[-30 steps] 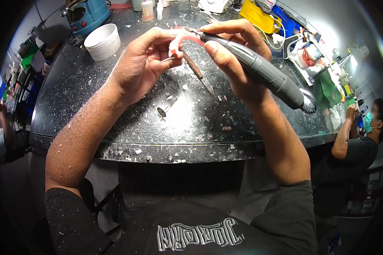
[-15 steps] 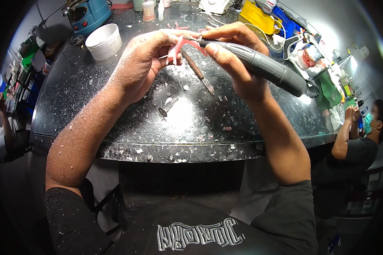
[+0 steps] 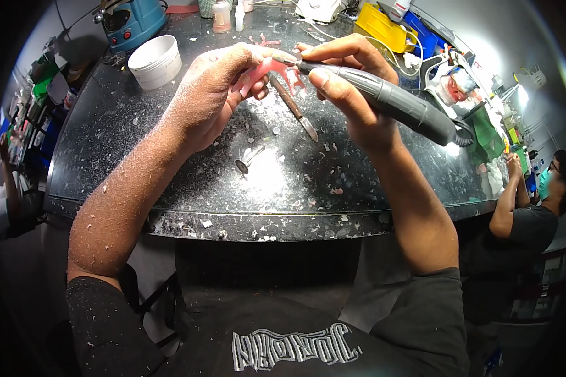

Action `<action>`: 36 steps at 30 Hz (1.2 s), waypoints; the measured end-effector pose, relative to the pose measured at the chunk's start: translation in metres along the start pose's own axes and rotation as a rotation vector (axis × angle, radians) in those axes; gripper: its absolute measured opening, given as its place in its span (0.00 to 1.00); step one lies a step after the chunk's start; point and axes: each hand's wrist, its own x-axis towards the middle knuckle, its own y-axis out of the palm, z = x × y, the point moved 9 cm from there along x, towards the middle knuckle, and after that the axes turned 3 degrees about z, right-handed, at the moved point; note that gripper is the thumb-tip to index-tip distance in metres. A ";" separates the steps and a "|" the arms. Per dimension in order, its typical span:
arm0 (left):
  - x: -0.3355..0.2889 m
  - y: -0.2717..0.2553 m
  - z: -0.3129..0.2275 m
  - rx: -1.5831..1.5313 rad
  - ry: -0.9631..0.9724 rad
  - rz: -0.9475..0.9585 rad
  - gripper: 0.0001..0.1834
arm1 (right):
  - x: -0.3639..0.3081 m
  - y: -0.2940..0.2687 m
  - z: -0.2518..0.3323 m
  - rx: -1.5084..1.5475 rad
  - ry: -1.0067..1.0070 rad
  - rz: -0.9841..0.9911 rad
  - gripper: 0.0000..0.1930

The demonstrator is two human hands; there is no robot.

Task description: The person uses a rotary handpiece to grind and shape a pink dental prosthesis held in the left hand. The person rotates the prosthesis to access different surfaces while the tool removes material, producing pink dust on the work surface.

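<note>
Handpiece (image 3: pixel 405 107) sits in right hand (image 3: pixel 356 110), fingers curled round it — tip at pink piece (image 3: pixel 275 66); left hand (image 3: pixel 215 80) pinches piece between fingers above worktop (image 3: pixel 346 160) — knife (image 3: pixel 294 107), disc (image 3: pixel 243 166) lie there.

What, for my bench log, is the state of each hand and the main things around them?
Left hand: closed on the pink piece.
Pink piece: held up above the table.
Right hand: gripping the black handpiece.
Black handpiece: held tilted; whether running, cannot tell.
Knife: lying down, unheld.
Small disc tool: lying down, unheld.
White tub: upright, lidless.
Table: strewn with pale debris.
</note>
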 end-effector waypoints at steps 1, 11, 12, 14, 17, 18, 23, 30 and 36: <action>0.000 0.000 0.000 0.005 -0.003 -0.029 0.18 | 0.000 -0.001 0.001 -0.003 0.013 -0.026 0.13; -0.001 0.010 -0.012 0.071 0.036 0.003 0.21 | 0.001 0.002 0.002 -0.042 -0.053 0.038 0.11; -0.002 0.010 -0.012 0.049 0.035 -0.024 0.20 | 0.001 0.002 0.004 -0.048 -0.074 0.022 0.11; -0.003 0.009 -0.013 0.055 0.043 -0.050 0.19 | 0.001 0.002 0.004 -0.056 -0.073 0.024 0.11; -0.001 0.009 -0.016 0.137 0.073 -0.039 0.18 | -0.001 0.001 0.006 -0.104 -0.062 0.041 0.11; -0.001 0.009 -0.018 0.170 0.082 -0.039 0.19 | -0.001 0.001 0.009 -0.136 -0.099 0.023 0.12; -0.005 0.015 -0.025 0.190 0.127 -0.056 0.18 | -0.004 0.002 0.023 -0.453 -0.338 -0.021 0.14; -0.002 0.012 -0.030 0.133 0.191 -0.109 0.18 | 0.000 -0.001 0.028 -0.511 -0.351 -0.057 0.17; -0.002 0.015 -0.033 0.084 0.211 -0.092 0.22 | -0.002 0.003 0.027 -0.546 -0.383 0.000 0.17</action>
